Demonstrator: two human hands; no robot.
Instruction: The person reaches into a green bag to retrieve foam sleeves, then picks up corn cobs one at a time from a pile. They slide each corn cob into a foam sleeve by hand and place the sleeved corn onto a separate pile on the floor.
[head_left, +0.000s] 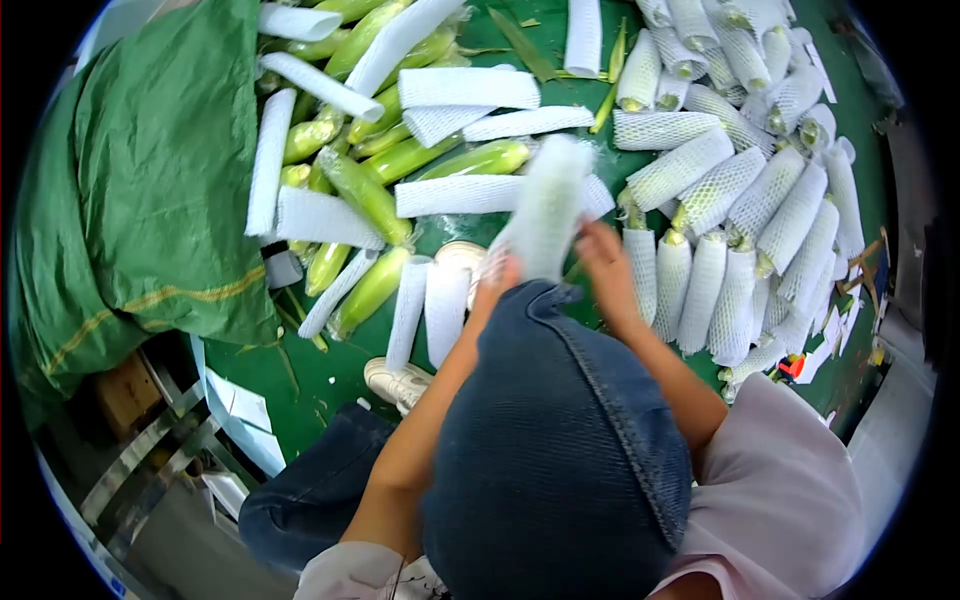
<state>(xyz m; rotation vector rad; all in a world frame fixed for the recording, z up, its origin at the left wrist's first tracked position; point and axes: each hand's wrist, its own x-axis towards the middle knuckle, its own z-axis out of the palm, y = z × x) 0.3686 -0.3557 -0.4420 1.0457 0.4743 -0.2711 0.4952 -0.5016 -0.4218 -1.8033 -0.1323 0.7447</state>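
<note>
An ear of corn in a white foam net sleeve (552, 205) stands nearly upright above my raised denim knee, blurred by motion. My left hand (497, 278) is closed on the lower left side of the sleeved ear, its fingers partly hidden behind the knee and the net. At the lower right side, my right hand (606, 262) has its fingers curled against the same ear. Just beyond lie loose foam net sleeves (455, 195) and green ears of corn in clear film (367, 192).
A pile of corn ears in foam nets (705, 285) covers the right side of the green floor (300, 385). A large green sack (160, 180) stands at left, above a metal frame (140, 465). Husk leaves (523, 45) lie at the top. A white shoe (396, 382) is below.
</note>
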